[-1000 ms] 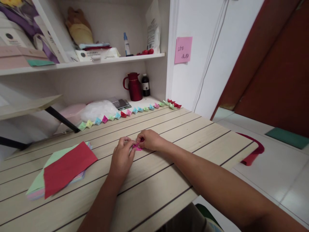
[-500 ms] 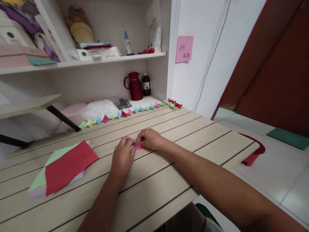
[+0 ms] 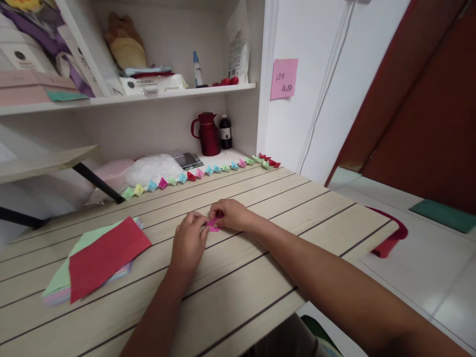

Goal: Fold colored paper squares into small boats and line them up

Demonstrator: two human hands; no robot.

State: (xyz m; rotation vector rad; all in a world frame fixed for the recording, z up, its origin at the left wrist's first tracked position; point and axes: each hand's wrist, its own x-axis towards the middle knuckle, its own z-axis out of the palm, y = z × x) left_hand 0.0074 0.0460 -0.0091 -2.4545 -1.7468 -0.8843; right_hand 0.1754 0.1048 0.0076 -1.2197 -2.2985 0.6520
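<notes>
A small magenta paper (image 3: 214, 226) is held between both hands near the middle of the tabletop (image 3: 260, 277). Its sides are pinched in the grip of the left hand (image 3: 189, 243) and right hand (image 3: 232, 216), seemingly so it is steadied from both ends. The paper stack (image 3: 80, 251) is set left, presumably within reach; folded pieces (image 3: 200, 173) are lined along the back, likely out of the way.
</notes>
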